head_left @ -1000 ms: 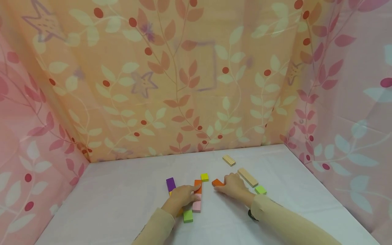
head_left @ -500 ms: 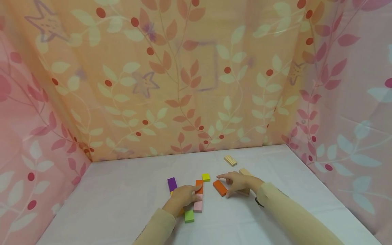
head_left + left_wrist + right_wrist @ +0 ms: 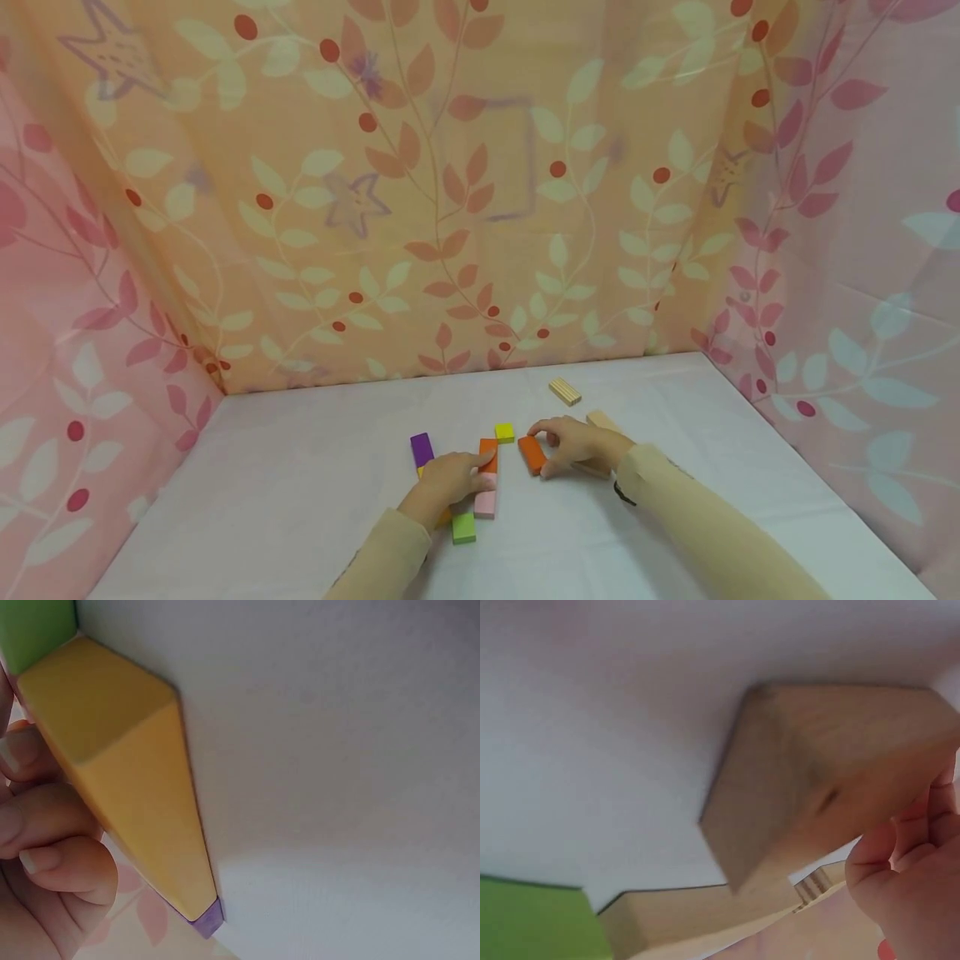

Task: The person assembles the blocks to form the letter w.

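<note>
In the head view my left hand (image 3: 448, 483) lies over a cluster of blocks, its index finger resting on an orange block (image 3: 487, 447) and its thumb on a pink block (image 3: 485, 503). The left wrist view has curled fingers (image 3: 75, 862) beside a long yellow block (image 3: 142, 787), with a green block (image 3: 34, 630) and a purple block (image 3: 210, 921) at its ends. My right hand (image 3: 577, 446) pinches a second orange block (image 3: 531, 455) end to end between index finger and thumb. A plain wooden block (image 3: 840, 750) sits close by that hand's curled fingers.
A small yellow block (image 3: 504, 433) lies between the hands. Behind the right hand are another wooden block (image 3: 600, 419) and a grooved wooden block (image 3: 565, 391). A lime green block (image 3: 540, 922) shows in the right wrist view. Patterned cloth (image 3: 420, 208) surrounds the white table (image 3: 300, 475).
My right hand let go of the second orange block and drew back right, fingers spread, then came back left and took it by its ends, shifting it slightly left. My left hand stays put.
</note>
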Available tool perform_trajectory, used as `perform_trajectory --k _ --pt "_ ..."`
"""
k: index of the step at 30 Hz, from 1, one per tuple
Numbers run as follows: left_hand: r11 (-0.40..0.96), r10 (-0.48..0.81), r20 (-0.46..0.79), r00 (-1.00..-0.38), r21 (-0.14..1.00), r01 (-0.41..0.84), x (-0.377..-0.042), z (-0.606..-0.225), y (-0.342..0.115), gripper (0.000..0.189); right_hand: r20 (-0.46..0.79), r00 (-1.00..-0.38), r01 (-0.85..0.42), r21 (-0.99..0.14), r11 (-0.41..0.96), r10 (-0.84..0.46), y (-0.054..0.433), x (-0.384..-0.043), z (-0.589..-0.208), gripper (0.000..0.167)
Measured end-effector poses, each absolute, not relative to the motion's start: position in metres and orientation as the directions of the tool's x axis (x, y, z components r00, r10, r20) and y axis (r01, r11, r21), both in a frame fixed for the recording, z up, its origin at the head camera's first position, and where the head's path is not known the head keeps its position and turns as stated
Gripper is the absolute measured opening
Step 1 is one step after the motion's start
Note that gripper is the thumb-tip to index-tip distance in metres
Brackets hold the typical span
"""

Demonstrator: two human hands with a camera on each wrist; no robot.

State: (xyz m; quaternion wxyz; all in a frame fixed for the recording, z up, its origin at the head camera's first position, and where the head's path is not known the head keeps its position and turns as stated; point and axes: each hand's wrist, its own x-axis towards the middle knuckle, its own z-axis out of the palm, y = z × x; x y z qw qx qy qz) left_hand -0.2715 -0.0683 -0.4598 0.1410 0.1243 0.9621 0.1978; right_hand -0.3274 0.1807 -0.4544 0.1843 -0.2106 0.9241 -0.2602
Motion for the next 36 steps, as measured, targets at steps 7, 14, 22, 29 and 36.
perform_trajectory --k 7,14,22,29,36 --pt "0.892 0.302 -0.223 -0.927 0.41 0.192 -0.2713 -0.4589 -0.0683 0.057 -0.271 -0.864 -0.237 -0.525 0.817 -0.425 0.1711 -0.3303 -0.4566 0.058" --pt "0.896 0.283 -0.237 -0.929 0.411 0.168 -0.2708 -0.4582 -0.067 0.056 -0.314 -0.856 -0.213 -0.509 0.834 -0.411 0.1697 -0.3319 -0.4527 0.059" --pt "0.904 0.279 -0.247 -0.928 0.393 0.167 -0.2714 -0.4579 -0.0662 0.056 -0.329 -0.855 -0.189 -0.521 0.832 -0.4 0.1693 -0.3325 -0.4529 0.06" --pt "0.902 0.26 -0.262 -0.929 0.408 0.137 -0.2717 -0.4582 -0.0659 0.057 -0.328 -0.848 -0.21 -0.512 0.833 -0.415 0.1696 -0.334 -0.4536 0.06" --pt "0.902 0.249 -0.26 -0.933 0.412 0.126 -0.2709 -0.4577 -0.0659 0.057 -0.335 -0.851 -0.197 -0.511 0.837 -0.405 0.1697 -0.3351 -0.4549 0.06"
